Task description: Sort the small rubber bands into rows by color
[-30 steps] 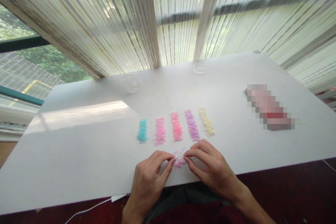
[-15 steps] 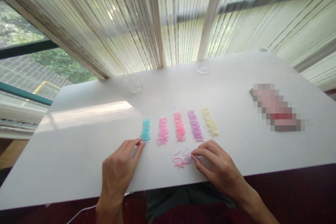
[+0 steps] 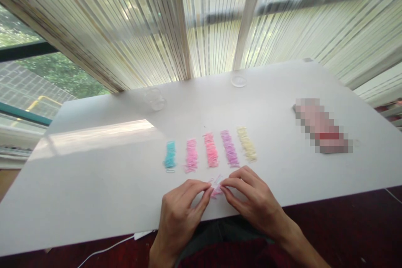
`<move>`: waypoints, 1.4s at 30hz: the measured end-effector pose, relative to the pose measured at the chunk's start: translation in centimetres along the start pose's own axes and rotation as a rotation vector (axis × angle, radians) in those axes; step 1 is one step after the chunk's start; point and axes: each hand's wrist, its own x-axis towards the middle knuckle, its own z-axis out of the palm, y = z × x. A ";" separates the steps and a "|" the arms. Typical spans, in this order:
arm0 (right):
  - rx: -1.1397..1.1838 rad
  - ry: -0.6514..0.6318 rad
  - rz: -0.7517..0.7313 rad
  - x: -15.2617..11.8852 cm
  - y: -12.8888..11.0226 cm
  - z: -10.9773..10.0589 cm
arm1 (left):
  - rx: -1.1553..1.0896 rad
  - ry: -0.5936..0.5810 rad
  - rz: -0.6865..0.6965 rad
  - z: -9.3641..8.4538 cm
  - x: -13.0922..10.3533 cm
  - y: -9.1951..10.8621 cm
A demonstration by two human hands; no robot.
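Both hands meet at the near edge of the bench (image 3: 94, 184): the left hand (image 3: 179, 213) and right hand (image 3: 254, 205) arch palm-down, fingertips pinching into a small loose pile of pink pieces (image 3: 216, 187). That pile lies just nearer than the coral row (image 3: 211, 155), with the teal row (image 3: 170, 155) to its left.

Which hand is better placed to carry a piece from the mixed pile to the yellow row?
Right, probably. The right hand is at the mixed pile and directly below the yellow row; the left hand would have to cross over it.
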 end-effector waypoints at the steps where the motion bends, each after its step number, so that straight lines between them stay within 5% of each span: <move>1: 0.001 -0.001 0.001 0.0 0.0 0.0 | -0.005 -0.003 -0.001 -0.1 0.0 -0.1; 5: 0.007 0.012 0.023 -0.1 0.1 0.2 | 0.017 0.029 -0.014 -0.7 -0.3 -1.0; 12: 0.008 0.004 0.053 -0.5 0.6 0.1 | 0.210 0.265 -0.122 -1.7 -0.5 -3.6; 42: -0.005 0.001 0.081 -1.1 1.4 -0.1 | 0.178 0.276 -0.192 -1.3 -0.2 -4.5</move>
